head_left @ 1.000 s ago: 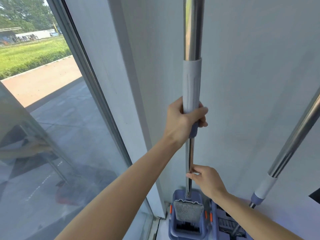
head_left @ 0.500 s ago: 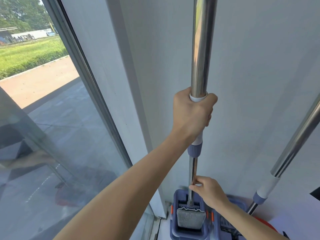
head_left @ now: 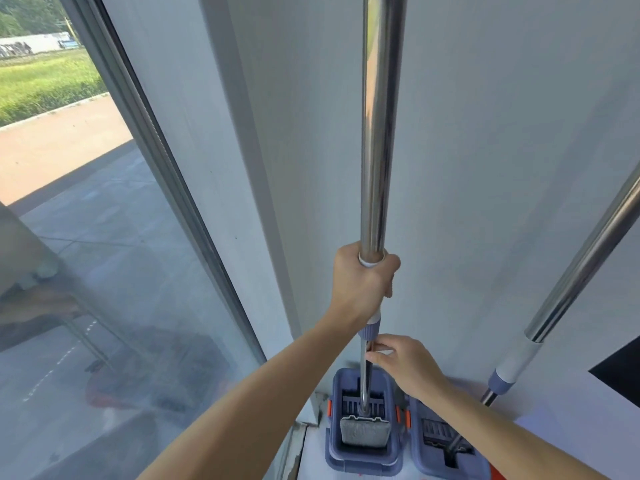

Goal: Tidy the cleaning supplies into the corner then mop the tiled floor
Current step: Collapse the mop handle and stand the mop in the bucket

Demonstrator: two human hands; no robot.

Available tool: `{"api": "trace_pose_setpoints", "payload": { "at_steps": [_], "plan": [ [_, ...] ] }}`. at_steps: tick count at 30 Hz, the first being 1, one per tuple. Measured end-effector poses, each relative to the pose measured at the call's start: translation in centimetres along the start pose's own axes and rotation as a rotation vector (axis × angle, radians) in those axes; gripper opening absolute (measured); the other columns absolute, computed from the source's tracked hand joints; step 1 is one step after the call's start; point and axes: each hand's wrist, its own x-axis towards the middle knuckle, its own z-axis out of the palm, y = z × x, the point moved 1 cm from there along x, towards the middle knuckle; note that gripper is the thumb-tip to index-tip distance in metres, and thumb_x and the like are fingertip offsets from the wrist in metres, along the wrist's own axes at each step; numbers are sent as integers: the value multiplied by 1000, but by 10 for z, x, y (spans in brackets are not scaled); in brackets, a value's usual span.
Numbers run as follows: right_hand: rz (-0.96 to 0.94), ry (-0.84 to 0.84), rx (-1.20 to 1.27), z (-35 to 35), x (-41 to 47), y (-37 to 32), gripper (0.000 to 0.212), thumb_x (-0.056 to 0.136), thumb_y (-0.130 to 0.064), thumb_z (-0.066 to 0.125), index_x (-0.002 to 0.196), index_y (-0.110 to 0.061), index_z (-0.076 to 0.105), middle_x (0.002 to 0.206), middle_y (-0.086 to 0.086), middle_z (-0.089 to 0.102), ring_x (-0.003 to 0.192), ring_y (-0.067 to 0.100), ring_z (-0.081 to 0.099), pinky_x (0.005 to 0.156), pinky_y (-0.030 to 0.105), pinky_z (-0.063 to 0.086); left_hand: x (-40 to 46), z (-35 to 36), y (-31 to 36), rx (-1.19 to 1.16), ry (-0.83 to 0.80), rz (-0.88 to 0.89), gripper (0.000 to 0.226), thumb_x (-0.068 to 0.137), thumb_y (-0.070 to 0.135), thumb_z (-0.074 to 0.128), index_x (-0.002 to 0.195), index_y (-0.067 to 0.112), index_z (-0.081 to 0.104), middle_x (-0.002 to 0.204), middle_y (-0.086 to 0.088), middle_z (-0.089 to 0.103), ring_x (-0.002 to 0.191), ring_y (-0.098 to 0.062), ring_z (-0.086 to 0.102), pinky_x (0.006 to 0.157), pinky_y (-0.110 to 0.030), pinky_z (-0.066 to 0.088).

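— Mop handle (head_left: 379, 133): where is it, and what has hold of it?

— It stands nearly upright in the middle of my view, close to the white wall (head_left: 485, 168). My left hand (head_left: 363, 282) is wrapped round the pale sleeve on the pole, fingers curled tight; that grip holds the handle. A blue-grey collar shows just under my fist.

— And your other hand?

— My right hand (head_left: 403, 363) sits lower and farther off, its fingertips pinching the thin lower rod just below that collar. So this grip is narrow, closed on the rod.

— Where is the business end?

— The grey mop head (head_left: 367, 432) hangs at the foot of the rod, inside the left bucket (head_left: 336, 452), a blue one with a slotted insert and orange clips on its sides. It sits on the floor at the base of the wall.

— Anything beside it?

— A second blue bucket (head_left: 420, 459) stands just to the right, touching or nearly touching the first; I cannot tell which. A second mop (head_left: 588, 258) leans across the right side, with its foot in that bucket.

— What is on the left?

— The window (head_left: 104, 271), a big pane in a dark frame. Through it I see paving, a tan strip and grass far off.
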Motion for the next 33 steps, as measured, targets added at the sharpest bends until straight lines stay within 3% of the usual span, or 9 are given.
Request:
{"api": "trace_pose_setpoints", "payload": {
  "at_steps": [5,9,11,15,18,21,27,30,33],
  "plan": [
    [19,14,-28,-1,2,2,34,91,-26,59,124,-24,60,116,-10,66,94,5,59,82,17,40,8,-9,-17,95,-100,-75,15,82,3,60,68,-2,58,64,-22,60,49,-9,59,61,-27,47],
    [39,23,-21,-9,6,8,35,92,-26,57,127,-27,56,113,-13,64,79,1,59,69,13,42,11,-18,-50,127,-127,-173,15,83,5,61,68,4,57,66,-12,66,65,-17,62,69,-30,49],
    [54,34,19,-13,7,12,33,92,-22,56,124,-29,57,109,-15,64,87,5,63,75,21,51,11,-22,-67,132,-149,-215,15,84,4,61,69,5,56,65,-8,65,68,-18,60,68,-25,47],
    [25,126,146,-27,-2,8,33,90,-11,54,111,-36,58,106,-14,67,92,7,66,83,33,56,7,-28,-102,213,-196,-295,18,85,4,62,68,3,57,68,-2,64,55,1,55,53,-6,40],
    [-72,253,213,-45,-10,-12,37,89,-4,53,112,-32,59,103,-16,68,93,5,66,86,31,54,1,-31,-131,273,-216,-345,19,85,4,63,67,3,56,68,-7,57,59,-7,53,53,-7,38],
    [-172,256,247,-64,-18,-43,42,86,-1,55,117,-30,58,107,-18,67,97,0,64,84,22,49,-7,-29,-154,332,-267,-394,15,84,5,63,71,6,55,65,-4,50,61,-12,46,54,-9,39],
    [-405,128,337,-83,-37,-112,51,77,-29,72,124,-36,54,117,-20,64,113,-3,57,93,21,48,-21,-12,-179,365,-259,-451,25,82,4,65,63,11,50,60,-1,47,59,-14,44,57,-19,39],
    [-442,155,409,-83,-30,-126,39,80,-23,74,116,-27,60,110,-12,68,106,3,63,91,23,52,-17,-10,-179,389,-250,-445,20,82,8,67,68,9,53,61,0,48,58,-13,44,57,-19,40],
    [-444,195,429,-80,-22,-127,24,83,-15,71,105,-25,65,99,-7,72,94,3,67,83,16,52,-18,-12,-179,403,-238,-445,18,82,10,68,70,9,54,64,-1,51,60,-13,47,60,-19,42]
  ]
}}
